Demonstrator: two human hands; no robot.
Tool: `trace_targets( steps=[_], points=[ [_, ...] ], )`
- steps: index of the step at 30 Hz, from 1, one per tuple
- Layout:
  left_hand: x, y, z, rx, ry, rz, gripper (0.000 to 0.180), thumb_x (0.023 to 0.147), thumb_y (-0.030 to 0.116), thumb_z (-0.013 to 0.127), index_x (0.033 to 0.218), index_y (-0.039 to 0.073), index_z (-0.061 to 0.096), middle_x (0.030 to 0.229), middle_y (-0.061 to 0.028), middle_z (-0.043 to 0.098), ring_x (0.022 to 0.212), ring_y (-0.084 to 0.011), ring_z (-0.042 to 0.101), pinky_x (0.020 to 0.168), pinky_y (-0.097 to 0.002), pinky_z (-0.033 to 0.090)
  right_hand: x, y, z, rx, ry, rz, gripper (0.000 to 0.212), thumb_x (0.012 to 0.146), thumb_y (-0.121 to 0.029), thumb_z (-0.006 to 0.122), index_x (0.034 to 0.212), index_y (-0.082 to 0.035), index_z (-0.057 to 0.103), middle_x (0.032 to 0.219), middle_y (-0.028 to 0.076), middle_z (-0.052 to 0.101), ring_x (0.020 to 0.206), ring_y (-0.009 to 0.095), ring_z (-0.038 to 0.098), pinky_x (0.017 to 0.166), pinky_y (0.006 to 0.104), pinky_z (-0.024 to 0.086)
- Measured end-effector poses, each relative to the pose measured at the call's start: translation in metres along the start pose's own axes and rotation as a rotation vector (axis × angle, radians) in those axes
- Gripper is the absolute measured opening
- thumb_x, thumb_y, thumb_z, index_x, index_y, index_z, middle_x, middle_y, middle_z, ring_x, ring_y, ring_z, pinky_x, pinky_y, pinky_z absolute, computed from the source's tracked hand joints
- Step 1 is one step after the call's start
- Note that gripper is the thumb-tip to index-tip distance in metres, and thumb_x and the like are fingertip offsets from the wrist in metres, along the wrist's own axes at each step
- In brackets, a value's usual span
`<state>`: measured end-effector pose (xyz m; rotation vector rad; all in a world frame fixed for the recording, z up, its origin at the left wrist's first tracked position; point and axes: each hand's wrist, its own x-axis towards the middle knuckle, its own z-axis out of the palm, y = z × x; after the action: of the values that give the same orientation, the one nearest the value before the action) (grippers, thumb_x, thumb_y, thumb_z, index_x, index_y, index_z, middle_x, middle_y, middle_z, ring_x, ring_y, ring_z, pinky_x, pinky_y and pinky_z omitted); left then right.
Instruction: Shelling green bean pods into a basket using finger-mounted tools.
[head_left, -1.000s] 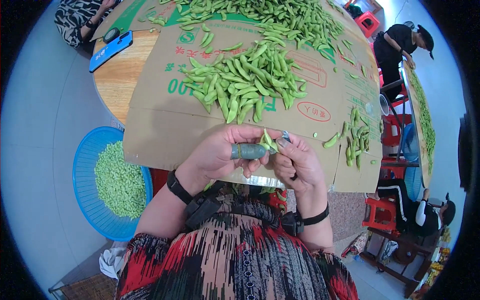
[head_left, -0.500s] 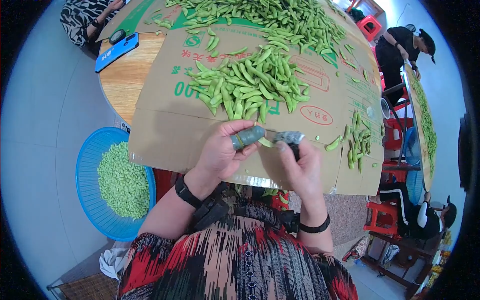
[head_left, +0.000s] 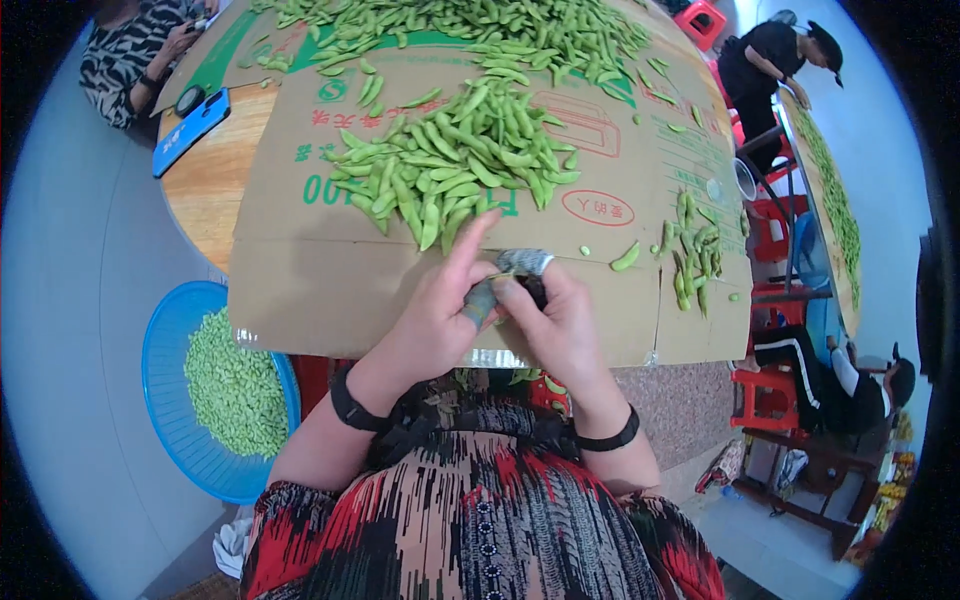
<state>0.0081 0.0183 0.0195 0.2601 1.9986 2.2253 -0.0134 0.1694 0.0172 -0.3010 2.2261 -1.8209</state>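
Note:
Above the near edge of the cardboard, my left hand (head_left: 432,312) and my right hand (head_left: 556,322) meet, fingertips pressed together. A grey-green cover wraps my left thumb, and one left finger points up and away. My right index finger wears a patterned grey cover, with something dark beneath it. An edamame pod sits pinched between the fingertips, mostly hidden; only a thin yellow-green bit shows. Just beyond lies a heap of green edamame pods (head_left: 455,160). To my left, a blue plastic basket (head_left: 165,400) holds many pale green shelled beans (head_left: 235,385).
Flattened cardboard (head_left: 300,285) covers most of the round wooden table (head_left: 215,195). A larger pod pile (head_left: 540,40) lies farther back, a small pod cluster (head_left: 695,250) at right. A blue phone (head_left: 192,132) rests at the far left. Other people work around at left and right.
My hands have come together, the right moving left to meet the left. The pod that showed between them is now mostly covered. The whole view has shifted slightly.

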Motion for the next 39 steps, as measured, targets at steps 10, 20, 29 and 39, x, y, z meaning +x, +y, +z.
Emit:
trace_targets(
  steps=[10, 20, 29, 39],
  points=[
    [0.001, -0.005, -0.003, 0.023, -0.029, -0.131, 0.058, 0.075, -0.01, 0.036, 0.131, 0.002, 0.032, 0.076, -0.0019, 0.053, 0.067, -0.0096, 0.047, 0.062, -0.0217, 0.04, -0.01, -0.027, -0.033, 0.181, 0.285, -0.07, 0.011, 0.082, -0.006, 0.062, 0.093, -0.002, 0.061, 0.073, 0.003, 0.062, 0.063, 0.008, 0.058, 0.058, 0.0232, 0.046],
    [0.001, 0.003, -0.001, -0.195, 0.014, -0.261, 0.03, 0.088, 0.0, 0.041, 0.117, 0.002, 0.047, 0.079, -0.0002, 0.054, 0.063, -0.0051, 0.042, 0.058, -0.0179, 0.036, 0.022, -0.012, -0.069, -0.93, 0.297, -0.087, 0.021, 0.083, -0.018, 0.06, 0.084, 0.003, 0.056, 0.067, 0.023, 0.059, 0.065, 0.038, 0.06, 0.055, 0.0451, 0.046],
    [-0.006, -0.003, -0.003, -0.38, -0.019, -0.317, 0.024, 0.092, 0.009, 0.043, 0.115, 0.004, 0.049, 0.081, -0.0021, 0.054, 0.06, -0.0057, 0.042, 0.052, -0.0175, 0.034, 0.021, -0.022, -0.043, -0.814, 0.035, -0.057, 0.016, 0.077, -0.012, 0.062, 0.082, 0.002, 0.057, 0.063, 0.017, 0.059, 0.056, 0.027, 0.06, 0.055, 0.0347, 0.047],
    [-0.011, -0.005, -0.014, -0.756, 0.048, -0.318, 0.019, 0.094, 0.016, 0.043, 0.106, 0.005, 0.052, 0.079, -0.003, 0.052, 0.055, -0.0067, 0.039, 0.043, -0.0168, 0.026, 0.047, -0.044, -0.01, -0.865, 0.006, -0.255, 0.017, 0.08, -0.01, 0.061, 0.096, -0.004, 0.061, 0.065, 0.015, 0.061, 0.059, 0.027, 0.061, 0.057, 0.0344, 0.048]
  ],
)
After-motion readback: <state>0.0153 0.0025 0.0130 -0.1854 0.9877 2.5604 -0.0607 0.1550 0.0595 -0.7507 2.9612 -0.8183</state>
